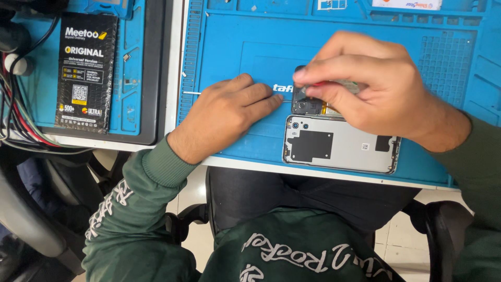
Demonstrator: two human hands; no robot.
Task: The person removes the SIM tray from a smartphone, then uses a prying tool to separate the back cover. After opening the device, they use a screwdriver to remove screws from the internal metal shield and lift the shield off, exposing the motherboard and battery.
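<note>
The right hand (373,83) is bent over an opened phone (308,104) on the blue mat (240,62). Its fingers are pinched together around a thin tool (313,86) with a bit of red on it. The tool is mostly hidden by the fingers, so its tip cannot be seen. The tip end seems to sit right over the dark inner part of the phone.

The left hand (227,112) lies on the mat just beside the phone. It holds nothing. Its fingers are loosely curled and stretched toward the phone, and the fingertips touch the phone's left edge or come very close to it.

Only a small part of the opened phone shows. It looks dark, with a little gold bit near the right hand.

Just below the phone lies a silver back cover (342,146), flat on the mat. It has a black square patch and two small round holes near its left end. It sits close to the front edge of the desk (313,175).

Far to the left, well apart from both hands, a black packet (86,70) lies on another blue tray (130,78). Some wires (15,115) hang at the left edge.

The person wears green sleeves (135,209) with pale letters on them.
</note>
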